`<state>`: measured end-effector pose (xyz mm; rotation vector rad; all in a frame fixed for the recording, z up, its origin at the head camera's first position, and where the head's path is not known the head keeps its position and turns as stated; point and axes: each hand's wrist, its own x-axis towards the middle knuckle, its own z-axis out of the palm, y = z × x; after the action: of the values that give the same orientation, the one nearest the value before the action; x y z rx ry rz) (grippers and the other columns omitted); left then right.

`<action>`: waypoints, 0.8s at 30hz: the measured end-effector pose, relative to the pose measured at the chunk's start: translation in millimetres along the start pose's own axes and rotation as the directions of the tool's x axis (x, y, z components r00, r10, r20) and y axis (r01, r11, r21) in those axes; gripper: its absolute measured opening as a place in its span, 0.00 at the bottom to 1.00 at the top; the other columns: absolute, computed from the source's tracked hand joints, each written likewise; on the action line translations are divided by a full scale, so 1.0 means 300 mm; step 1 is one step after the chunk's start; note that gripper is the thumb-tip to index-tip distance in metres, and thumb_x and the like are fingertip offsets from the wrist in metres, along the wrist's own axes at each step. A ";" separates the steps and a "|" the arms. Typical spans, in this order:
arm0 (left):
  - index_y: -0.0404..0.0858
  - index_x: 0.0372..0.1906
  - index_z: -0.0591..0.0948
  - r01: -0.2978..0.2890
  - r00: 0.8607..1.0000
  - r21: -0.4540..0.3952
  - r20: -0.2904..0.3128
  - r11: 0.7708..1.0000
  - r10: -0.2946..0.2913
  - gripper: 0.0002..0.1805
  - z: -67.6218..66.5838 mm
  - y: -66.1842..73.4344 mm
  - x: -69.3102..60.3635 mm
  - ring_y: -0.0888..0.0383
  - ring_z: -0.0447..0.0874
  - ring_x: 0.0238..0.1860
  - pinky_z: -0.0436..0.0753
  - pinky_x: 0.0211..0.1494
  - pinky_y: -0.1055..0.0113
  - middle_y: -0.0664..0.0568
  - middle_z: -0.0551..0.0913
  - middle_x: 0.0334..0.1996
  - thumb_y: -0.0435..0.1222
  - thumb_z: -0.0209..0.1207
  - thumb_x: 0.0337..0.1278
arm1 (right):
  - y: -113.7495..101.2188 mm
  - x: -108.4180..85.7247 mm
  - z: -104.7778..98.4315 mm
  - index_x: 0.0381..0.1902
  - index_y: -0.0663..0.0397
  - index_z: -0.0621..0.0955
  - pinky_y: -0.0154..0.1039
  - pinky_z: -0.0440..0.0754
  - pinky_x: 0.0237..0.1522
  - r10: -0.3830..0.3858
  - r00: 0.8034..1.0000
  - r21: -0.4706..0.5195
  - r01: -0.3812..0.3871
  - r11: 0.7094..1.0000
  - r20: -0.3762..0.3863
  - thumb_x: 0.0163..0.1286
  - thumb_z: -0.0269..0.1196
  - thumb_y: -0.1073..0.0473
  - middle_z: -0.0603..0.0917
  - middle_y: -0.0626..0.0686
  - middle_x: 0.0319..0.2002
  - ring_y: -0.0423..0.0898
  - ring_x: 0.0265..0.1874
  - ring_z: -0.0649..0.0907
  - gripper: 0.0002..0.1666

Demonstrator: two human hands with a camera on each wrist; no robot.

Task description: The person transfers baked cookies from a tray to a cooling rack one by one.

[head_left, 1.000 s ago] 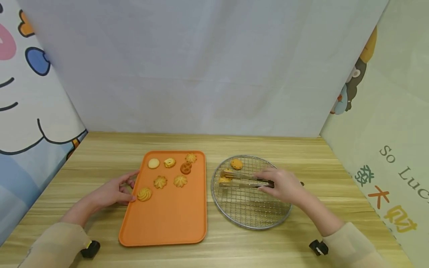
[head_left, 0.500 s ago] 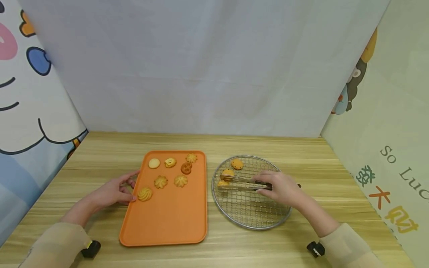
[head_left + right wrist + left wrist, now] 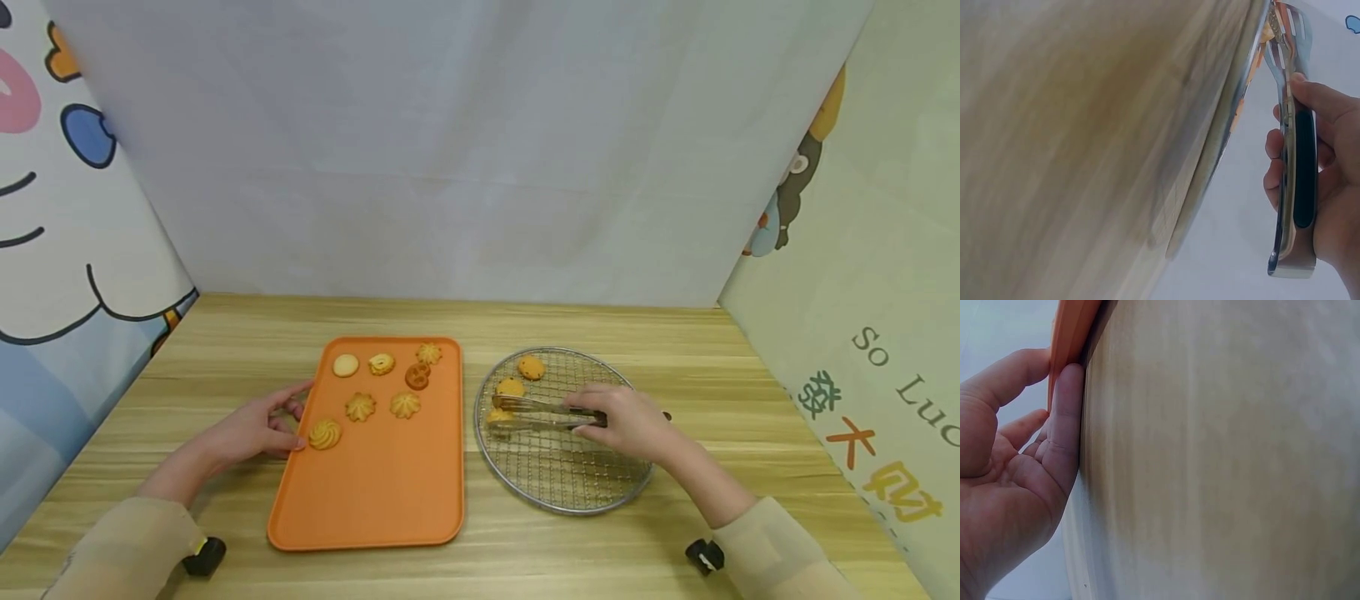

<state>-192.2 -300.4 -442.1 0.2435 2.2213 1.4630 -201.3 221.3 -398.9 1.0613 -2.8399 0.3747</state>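
Note:
My right hand [image 3: 626, 421] grips metal food tongs [image 3: 1304, 162] with dark handle inlays. Their tips reach over a round wire rack [image 3: 577, 475], around the nearest of three small speckled cookies [image 3: 500, 414]; whether they squeeze it I cannot tell. The second cookie [image 3: 510, 387] sits just behind the tongs, and the third cookie [image 3: 532, 367] lies by the far rim. At the left, my left hand [image 3: 251, 429] holds the edge of an orange tray [image 3: 367, 500] between thumb and fingers [image 3: 1067, 394]. A swirl cookie [image 3: 325, 434] lies close to that thumb.
Several other cookies lie on the tray's far half, among them a pale round cookie [image 3: 346, 365] and a brown pretzel-shaped cookie [image 3: 417, 376]. Tray and rack stand side by side on a wooden table [image 3: 570, 558]. A white cloth [image 3: 465, 167] hangs behind.
The tong tips have come lower and closer together about the nearest cookie, and the right hand has shifted slightly left. The left hand and tray have stayed in place.

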 end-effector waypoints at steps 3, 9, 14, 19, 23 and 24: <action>0.38 0.75 0.45 -0.002 1.000 -0.003 0.003 1.000 0.002 0.52 0.000 0.000 0.000 0.56 0.76 0.33 0.82 0.40 0.62 0.38 0.62 0.49 0.35 0.66 0.52 | 0.004 0.002 0.005 0.54 0.48 0.82 0.46 0.81 0.36 0.001 1.000 0.005 -0.001 1.000 0.004 0.58 0.69 0.51 0.82 0.50 0.51 0.49 0.45 0.83 0.25; 0.37 0.75 0.45 -0.008 1.000 0.002 0.000 1.000 0.008 0.52 0.001 0.002 -0.001 0.56 0.76 0.32 0.82 0.39 0.61 0.38 0.62 0.49 0.34 0.66 0.52 | 0.008 0.005 0.010 0.54 0.48 0.81 0.45 0.81 0.36 0.002 1.000 0.020 -0.002 1.000 0.009 0.57 0.69 0.51 0.82 0.49 0.50 0.46 0.41 0.83 0.26; 0.37 0.75 0.45 -0.004 1.000 0.003 0.000 1.000 0.004 0.52 0.001 0.002 0.001 0.56 0.76 0.32 0.82 0.40 0.61 0.38 0.62 0.49 0.34 0.66 0.52 | 0.009 0.005 0.003 0.55 0.48 0.80 0.34 0.75 0.28 0.006 1.000 0.051 -0.007 0.999 0.019 0.57 0.70 0.52 0.81 0.50 0.50 0.35 0.27 0.78 0.27; 0.37 0.75 0.45 -0.001 1.000 0.004 0.002 1.000 0.001 0.52 0.002 0.003 0.001 0.56 0.76 0.33 0.82 0.40 0.62 0.38 0.62 0.49 0.34 0.66 0.52 | 0.009 0.007 -0.007 0.56 0.49 0.80 0.30 0.73 0.27 0.002 1.000 0.080 -0.003 0.997 0.014 0.57 0.70 0.53 0.81 0.50 0.49 0.30 0.24 0.74 0.27; 0.37 0.75 0.44 -0.004 1.000 0.002 0.003 1.000 0.004 0.52 0.002 0.002 0.001 0.56 0.77 0.33 0.82 0.40 0.61 0.38 0.61 0.49 0.34 0.65 0.53 | 0.005 0.010 -0.019 0.56 0.50 0.80 0.30 0.74 0.28 0.012 1.000 0.090 -0.012 0.996 0.005 0.57 0.70 0.53 0.81 0.51 0.50 0.31 0.26 0.75 0.27; 0.37 0.75 0.44 -0.004 1.000 0.001 0.003 1.000 0.004 0.52 0.002 0.001 0.002 0.56 0.77 0.33 0.82 0.40 0.61 0.38 0.61 0.49 0.34 0.65 0.53 | 0.004 0.011 -0.022 0.56 0.50 0.80 0.30 0.74 0.28 0.015 1.000 0.094 -0.016 0.995 0.003 0.57 0.70 0.53 0.81 0.51 0.49 0.31 0.26 0.75 0.27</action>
<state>-192.4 -299.6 -442.2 0.2505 2.2202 1.4627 -204.6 221.7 -392.1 1.0566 -2.8599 0.5129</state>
